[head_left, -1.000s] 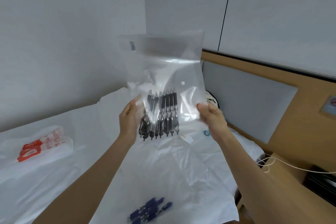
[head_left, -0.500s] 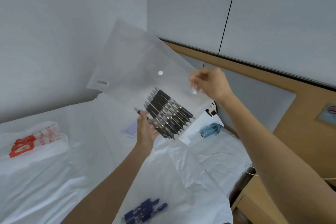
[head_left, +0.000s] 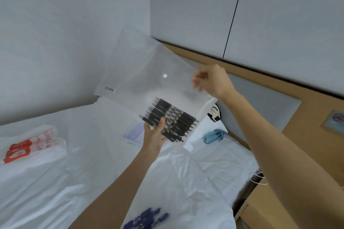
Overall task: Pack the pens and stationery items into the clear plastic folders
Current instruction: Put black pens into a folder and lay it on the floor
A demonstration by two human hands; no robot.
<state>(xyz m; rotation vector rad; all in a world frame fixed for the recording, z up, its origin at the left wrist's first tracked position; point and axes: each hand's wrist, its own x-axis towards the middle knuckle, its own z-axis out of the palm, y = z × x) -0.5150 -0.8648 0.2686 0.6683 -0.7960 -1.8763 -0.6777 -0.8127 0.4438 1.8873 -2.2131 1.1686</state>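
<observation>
While my left hand (head_left: 155,135) grips the black pens (head_left: 170,120) through the clear folder (head_left: 149,72) at centre frame, my right hand (head_left: 210,82) pinches its upper right edge.

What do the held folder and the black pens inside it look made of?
Clear folder: thin frosted translucent plastic; the wall shows through it, and it has a white snap button. Black pens: probably plastic, with dark matte grips and clear glossy mid-barrels.

Even cool diffuse light, soft shadows, overall soft low-detail image, wide-angle bending at edges, white bedsheet (head_left: 55,182) near blown out
</observation>
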